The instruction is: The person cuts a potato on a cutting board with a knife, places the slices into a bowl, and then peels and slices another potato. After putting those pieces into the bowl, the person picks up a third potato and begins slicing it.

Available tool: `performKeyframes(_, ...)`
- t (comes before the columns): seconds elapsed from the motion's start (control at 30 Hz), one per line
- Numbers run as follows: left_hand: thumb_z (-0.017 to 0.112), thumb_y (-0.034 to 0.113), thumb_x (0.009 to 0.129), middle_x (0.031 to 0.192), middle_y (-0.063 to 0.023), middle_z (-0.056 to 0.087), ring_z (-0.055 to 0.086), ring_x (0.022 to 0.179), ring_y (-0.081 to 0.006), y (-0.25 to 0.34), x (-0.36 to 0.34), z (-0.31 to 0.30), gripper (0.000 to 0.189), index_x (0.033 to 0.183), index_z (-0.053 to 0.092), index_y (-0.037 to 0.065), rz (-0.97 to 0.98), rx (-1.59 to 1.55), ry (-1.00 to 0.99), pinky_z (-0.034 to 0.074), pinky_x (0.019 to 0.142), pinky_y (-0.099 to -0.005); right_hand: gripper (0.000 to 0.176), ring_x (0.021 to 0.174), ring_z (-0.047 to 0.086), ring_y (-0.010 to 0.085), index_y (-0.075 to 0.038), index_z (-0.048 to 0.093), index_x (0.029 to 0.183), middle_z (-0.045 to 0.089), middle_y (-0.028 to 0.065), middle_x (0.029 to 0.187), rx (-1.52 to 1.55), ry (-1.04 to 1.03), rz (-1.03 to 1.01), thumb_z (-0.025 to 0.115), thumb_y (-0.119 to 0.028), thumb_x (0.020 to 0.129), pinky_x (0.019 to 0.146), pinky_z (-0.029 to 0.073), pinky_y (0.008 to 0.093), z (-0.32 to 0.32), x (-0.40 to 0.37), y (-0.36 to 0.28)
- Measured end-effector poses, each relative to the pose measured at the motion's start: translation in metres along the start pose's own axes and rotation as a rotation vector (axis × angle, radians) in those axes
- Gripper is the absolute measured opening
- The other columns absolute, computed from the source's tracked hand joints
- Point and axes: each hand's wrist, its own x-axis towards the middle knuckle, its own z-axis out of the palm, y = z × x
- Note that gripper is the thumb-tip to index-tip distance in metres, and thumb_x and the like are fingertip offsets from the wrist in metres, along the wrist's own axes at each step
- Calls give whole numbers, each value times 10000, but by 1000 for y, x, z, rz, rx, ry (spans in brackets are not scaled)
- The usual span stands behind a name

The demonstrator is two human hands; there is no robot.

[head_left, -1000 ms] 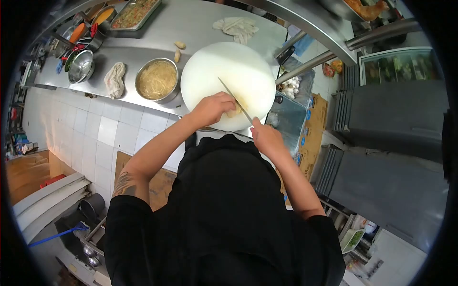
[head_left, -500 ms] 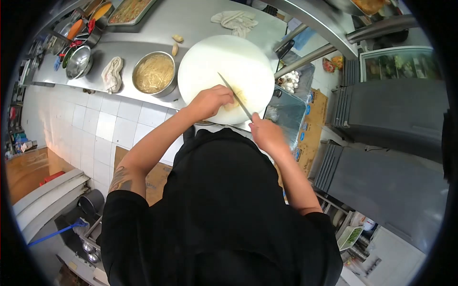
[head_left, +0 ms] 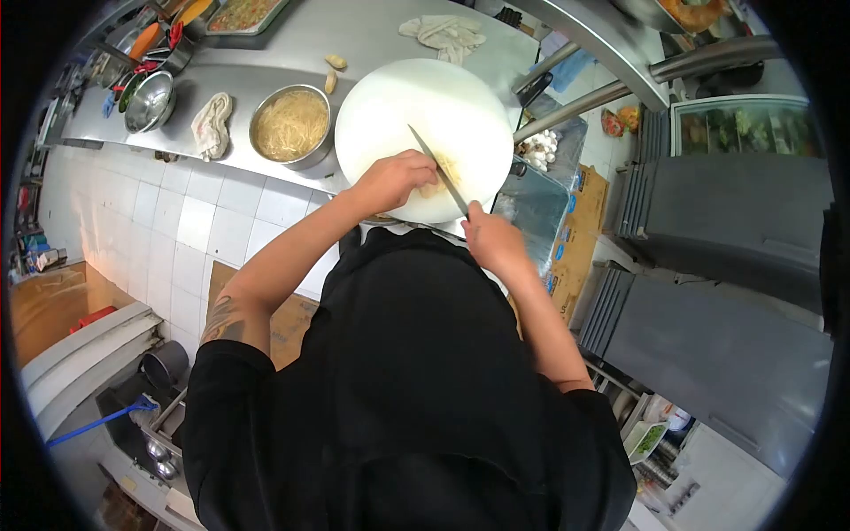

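On the round white board (head_left: 381, 102), toward four o'clock, lie pale shreds (head_left: 449, 165). The left hand (head_left: 395, 182), at seven, has its fingers bent close together by the blade; whether they pinch anything I cannot tell. Past the rim at five, the right hand (head_left: 493, 239) wraps the knife (head_left: 439, 169) handle, tip toward eleven. White surface stretches from ten to two; a steel bowl (head_left: 325, 154) crowds the edge at nine.

A long-bladed knife (head_left: 436, 167) slants over the round white board (head_left: 416, 93) beside pale-yellow slivers (head_left: 450, 165).
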Motion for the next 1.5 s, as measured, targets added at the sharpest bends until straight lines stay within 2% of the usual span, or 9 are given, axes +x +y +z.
performKeyframes(0.17,695,-9,895,1226,-68,752,693,1185,-309,-1,-2,1,222,1065,781,104,22,9,6,593,957,-414,226,921,713,540,-33,500,1167,730,309,894,-15,-12,-4,535,-245,1095,831,536,637,-24,-12,-10)
performKeyframes(0.4,680,-13,901,1213,-76,750,693,1172,-320,-6,-10,6,231,1075,783,100,54,14,19,589,958,-423,212,885,719,532,-40,507,1158,738,294,885,51,26,28,565,-232,1088,799,537,644,16,10,1)
performKeyframes(0.67,683,-7,901,1213,-74,754,700,1147,-318,-1,-7,5,217,1064,781,97,-1,-16,46,593,939,-426,216,902,726,516,-26,506,1157,743,282,886,-4,-14,25,568,-223,1094,803,538,628,-19,-24,-13)
performKeyframes(0.97,708,-27,889,1193,-74,760,706,1139,-319,-4,-5,10,218,1053,776,99,19,-32,80,597,936,-422,236,918,727,514,-22,510,1164,745,285,894,17,2,-7,546,-248,1106,804,535,627,2,-9,-2)
performKeyframes(1.03,722,32,901,1176,-24,745,696,1119,-273,-7,-7,14,165,1035,779,110,17,18,88,595,919,-393,241,936,727,509,-29,512,1171,750,282,920,14,-32,33,550,-258,1106,823,534,628,5,1,-2)
performKeyframes(1.17,714,31,902,1173,-24,741,693,1118,-274,-4,-5,8,165,1035,777,107,52,2,90,592,917,-397,240,916,725,516,-37,534,1168,753,274,921,3,-21,41,556,-268,1105,819,546,619,-10,-9,-10)
performKeyframes(1.23,705,33,906,1168,-27,739,691,1107,-279,-2,-5,7,162,1035,774,103,17,13,64,592,913,-397,236,872,725,518,-38,541,1159,752,270,889,27,8,7,558,-268,1106,795,551,617,10,0,-2)
performKeyframes(1.37,691,25,910,1172,-27,737,689,1098,-284,-2,-7,7,168,1036,774,98,42,12,106,589,917,-397,235,878,727,517,-41,524,1174,755,269,901,-5,14,-7,550,-266,1110,801,550,621,-5,-4,-8)
performKeyframes(1.5,686,-14,887,1191,-69,750,695,1141,-318,0,-6,9,216,1052,773,94,6,-38,60,589,939,-419,238,897,721,533,-40,500,1188,745,292,902,16,-45,30,546,-260,1110,804,539,640,10,3,0)
